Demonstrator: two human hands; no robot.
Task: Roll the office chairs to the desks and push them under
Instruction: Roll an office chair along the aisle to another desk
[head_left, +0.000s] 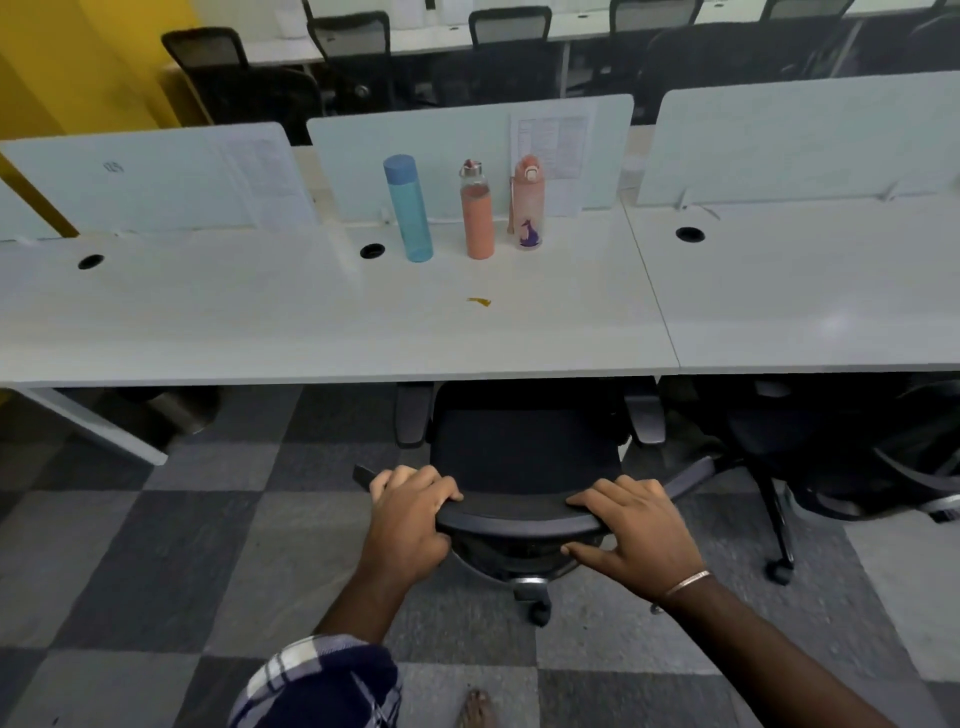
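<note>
Two hands grip the curved top edge of the office chair (524, 457) backrest: the left hand (410, 525) is wrapped around it, fingers curled over; the right hand (634, 530) is clamped on it with fingers on top and thumb beneath. Chair seat and armrests sit partly under the front edge of the white desk (311, 322). Three bottles stand upright on the desk: blue bottle (408, 208), orange bottle (477, 213), pink bottle (529, 205). Second chair (831, 447) is tucked under the adjoining desk to the right.

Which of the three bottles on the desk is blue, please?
The blue bottle is the tallest one, standing leftmost in the row; the other two, the orange bottle and pink bottle, are shorter.
</note>
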